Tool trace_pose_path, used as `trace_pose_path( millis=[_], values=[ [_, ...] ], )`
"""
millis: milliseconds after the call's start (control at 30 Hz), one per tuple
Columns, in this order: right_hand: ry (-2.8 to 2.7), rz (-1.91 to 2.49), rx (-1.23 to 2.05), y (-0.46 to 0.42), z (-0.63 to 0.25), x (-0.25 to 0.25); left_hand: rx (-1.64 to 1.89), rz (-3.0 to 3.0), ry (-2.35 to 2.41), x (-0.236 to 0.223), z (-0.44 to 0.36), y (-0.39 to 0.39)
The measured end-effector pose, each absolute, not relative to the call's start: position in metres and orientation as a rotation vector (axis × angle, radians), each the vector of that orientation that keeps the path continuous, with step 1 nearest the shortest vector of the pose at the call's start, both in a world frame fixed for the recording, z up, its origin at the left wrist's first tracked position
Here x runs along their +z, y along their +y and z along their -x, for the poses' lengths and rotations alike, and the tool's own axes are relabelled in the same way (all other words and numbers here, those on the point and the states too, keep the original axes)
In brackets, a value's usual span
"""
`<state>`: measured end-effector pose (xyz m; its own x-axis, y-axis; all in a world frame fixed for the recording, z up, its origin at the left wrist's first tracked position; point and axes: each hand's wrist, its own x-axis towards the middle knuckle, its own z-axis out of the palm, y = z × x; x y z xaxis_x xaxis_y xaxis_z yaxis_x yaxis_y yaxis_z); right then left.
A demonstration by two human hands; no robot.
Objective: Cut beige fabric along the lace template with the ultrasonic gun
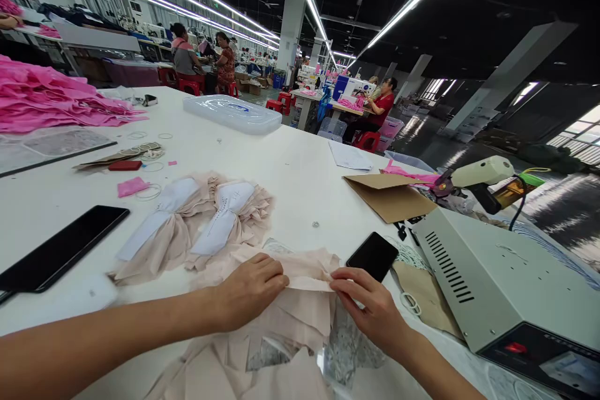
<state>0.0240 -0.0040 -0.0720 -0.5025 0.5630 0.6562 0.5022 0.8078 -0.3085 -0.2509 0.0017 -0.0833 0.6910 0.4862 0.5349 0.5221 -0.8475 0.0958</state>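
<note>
A beige fabric strip (307, 281) is stretched between my two hands above the table. My left hand (250, 290) is closed on its left end, knuckles up. At the right end, my right hand (368, 303) pinches the cloth between thumb and fingers. More beige fabric pieces (281, 369) lie loosely below and in front of me, partly over clear plastic. Just beyond my left hand rest two gathered beige bundles, each wrapped with a white paper slip (225, 215) bearing writing. A black phone (374, 256) lies beside my right hand.
A grey machine box (506, 287) with a red switch stands at the right. Brown cardboard (391, 194) lies behind it. At the left are a large black tablet (65, 247) and a pink fabric pile (51, 97). A clear plastic lid (234, 112) sits farther back. People work in the background.
</note>
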Motion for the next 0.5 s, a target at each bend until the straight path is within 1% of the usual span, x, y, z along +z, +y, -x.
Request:
trace_pose_path(
  millis=[133, 267, 400, 500],
  values=[
    [-2.197, 0.843, 0.103, 0.000, -0.023, -0.075, -0.787, 2.938, -1.040, -0.084, 0.248, 0.016],
    [-2.206, 0.896, 0.117, 0.003, -0.022, -0.077, -0.747, 3.037, -1.102, -0.083, 0.246, 0.032],
    [-2.196, 0.913, 0.090, 0.003, -0.026, -0.075, -0.807, 3.009, -1.111, -0.080, 0.249, 0.027],
    [-2.189, 0.911, 0.063, 0.000, -0.028, -0.070, -0.922, 2.959, -0.970, -0.073, 0.254, 0.013]
  ],
)
